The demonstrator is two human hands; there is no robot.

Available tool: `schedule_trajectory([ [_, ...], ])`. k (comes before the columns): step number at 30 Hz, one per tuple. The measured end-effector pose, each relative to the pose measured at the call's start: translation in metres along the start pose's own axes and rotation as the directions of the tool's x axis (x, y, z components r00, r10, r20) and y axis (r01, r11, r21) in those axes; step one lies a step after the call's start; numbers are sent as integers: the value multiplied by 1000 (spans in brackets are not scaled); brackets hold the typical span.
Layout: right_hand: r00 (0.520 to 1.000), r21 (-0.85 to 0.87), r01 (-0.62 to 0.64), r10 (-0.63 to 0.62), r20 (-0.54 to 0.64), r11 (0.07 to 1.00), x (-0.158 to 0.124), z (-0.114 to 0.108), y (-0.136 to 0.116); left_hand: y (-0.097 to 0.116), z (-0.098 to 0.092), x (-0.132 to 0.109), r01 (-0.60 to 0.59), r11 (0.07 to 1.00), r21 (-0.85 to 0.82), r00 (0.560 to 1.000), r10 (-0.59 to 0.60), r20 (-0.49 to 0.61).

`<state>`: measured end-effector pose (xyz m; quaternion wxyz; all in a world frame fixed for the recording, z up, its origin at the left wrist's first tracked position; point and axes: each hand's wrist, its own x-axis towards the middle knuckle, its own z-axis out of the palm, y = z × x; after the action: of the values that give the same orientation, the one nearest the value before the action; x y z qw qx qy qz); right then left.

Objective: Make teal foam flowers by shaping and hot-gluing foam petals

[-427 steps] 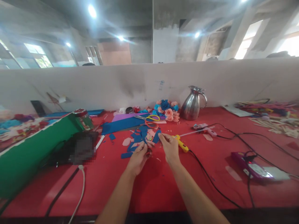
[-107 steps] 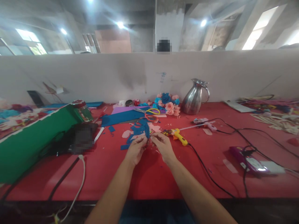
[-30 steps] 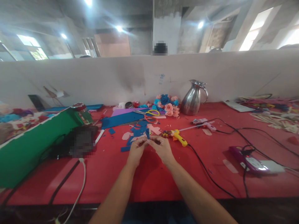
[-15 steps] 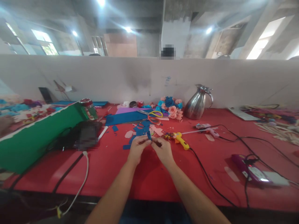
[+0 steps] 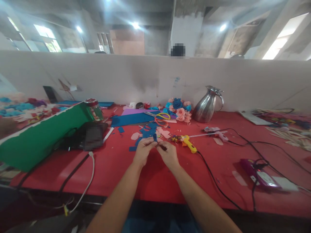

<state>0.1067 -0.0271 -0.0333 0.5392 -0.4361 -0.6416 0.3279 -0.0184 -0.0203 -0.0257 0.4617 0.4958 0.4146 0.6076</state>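
Observation:
Close together over the red table, my left hand (image 5: 143, 151) and my right hand (image 5: 168, 152) pinch a small piece of dark blue paper (image 5: 155, 137) between their fingertips. Both hands are closed on it, and the fingers partly hide it. Just beyond lie blue paper scraps (image 5: 147, 132) and pink paper petals (image 5: 163, 133). A yellow glue gun (image 5: 189, 144) rests to the right of my right hand, its tip toward the scraps. Farther back, scissors (image 5: 162, 116) with yellow and orange handles lie on a blue paper sheet (image 5: 128, 120).
Paper flowers (image 5: 180, 111) and a steel jug (image 5: 206, 105) stand by the partition. To the left are a green board (image 5: 43, 136), a jar (image 5: 95, 110) and a dark device with cables. A second glue gun (image 5: 220, 134) and a purple power strip (image 5: 261, 176) lie at right.
The view has shifted slightly. My hands keep their hold on the blue paper, with only a small change in the fingers. Nothing else on the table has visibly moved.

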Motion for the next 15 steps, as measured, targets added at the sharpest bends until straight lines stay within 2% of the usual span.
schedule_trajectory([
  [4, 1000, -17, 8, -8, 8, 1000, 0, 1, -2, 0, 0, 0, -22, 997, 68, 1000, 23, -8],
  [11, 995, -28, 71, -73, -68, 997, 0, 1, -4, -2, -1, -1, 18, 1000, 26, 1000, -19, 23],
  [15, 997, -41, 51, -53, -51, 998, -1, 4, 0, -6, -4, 2, 23, 999, 47, 999, -21, -41],
])
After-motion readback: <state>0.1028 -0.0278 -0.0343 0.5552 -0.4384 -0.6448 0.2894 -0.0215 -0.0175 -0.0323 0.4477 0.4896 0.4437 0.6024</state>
